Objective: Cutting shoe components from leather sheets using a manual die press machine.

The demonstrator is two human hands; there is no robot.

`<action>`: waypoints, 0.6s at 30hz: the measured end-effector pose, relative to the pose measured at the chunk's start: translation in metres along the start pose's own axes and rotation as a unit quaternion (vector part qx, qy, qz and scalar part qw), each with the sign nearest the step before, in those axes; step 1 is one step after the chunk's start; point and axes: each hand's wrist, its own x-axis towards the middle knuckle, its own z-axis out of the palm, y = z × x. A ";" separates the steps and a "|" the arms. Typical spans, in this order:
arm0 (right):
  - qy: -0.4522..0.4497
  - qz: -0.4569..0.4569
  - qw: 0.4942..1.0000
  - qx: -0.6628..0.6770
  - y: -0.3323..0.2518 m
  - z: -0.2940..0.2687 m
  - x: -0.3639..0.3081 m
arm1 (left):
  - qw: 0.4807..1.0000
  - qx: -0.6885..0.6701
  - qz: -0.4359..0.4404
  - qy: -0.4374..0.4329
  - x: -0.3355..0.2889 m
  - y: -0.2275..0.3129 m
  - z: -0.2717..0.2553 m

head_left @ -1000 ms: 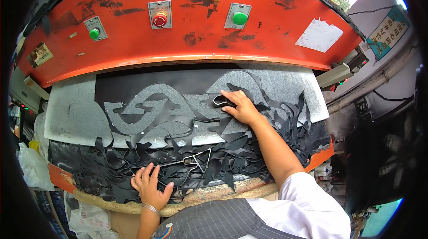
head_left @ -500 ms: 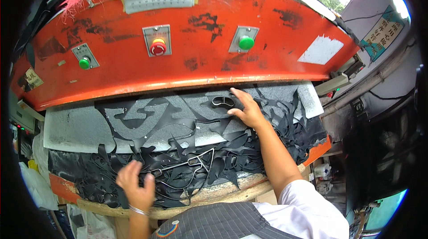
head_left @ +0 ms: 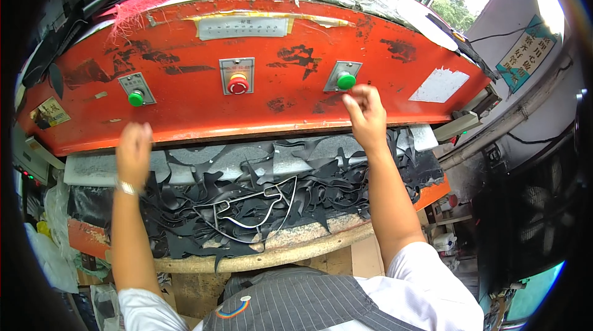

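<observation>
From here, the right hand (head_left: 369, 118), empty with fingers loosely curled, is just below a domed green plastic button (head_left: 346, 81) on the orange-red panel (head_left: 185, 105), the left hand (head_left: 134, 155), its grip too blurred to tell, below a matching green button (head_left: 136, 98), both seemingly stiff, best met on the cap.

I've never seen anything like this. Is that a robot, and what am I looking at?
No robot here, just a person, seen from a wide camera worn on the head, which bends straight edges. Ahead stands an orange-red machine front with a left green button, a red button and a right green button. Below, a pale grey board and tangled black scraps lie spread out, with a thin metal frame on the scraps. The right hand is close to the right green button; I can't tell whether they touch. The left hand, blurred, is below the left one. I see nothing held in either.
</observation>
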 end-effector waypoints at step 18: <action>-0.158 0.144 0.968 -0.132 0.018 0.045 -0.059 | 0.978 0.007 -0.155 -0.138 -0.244 0.130 -0.010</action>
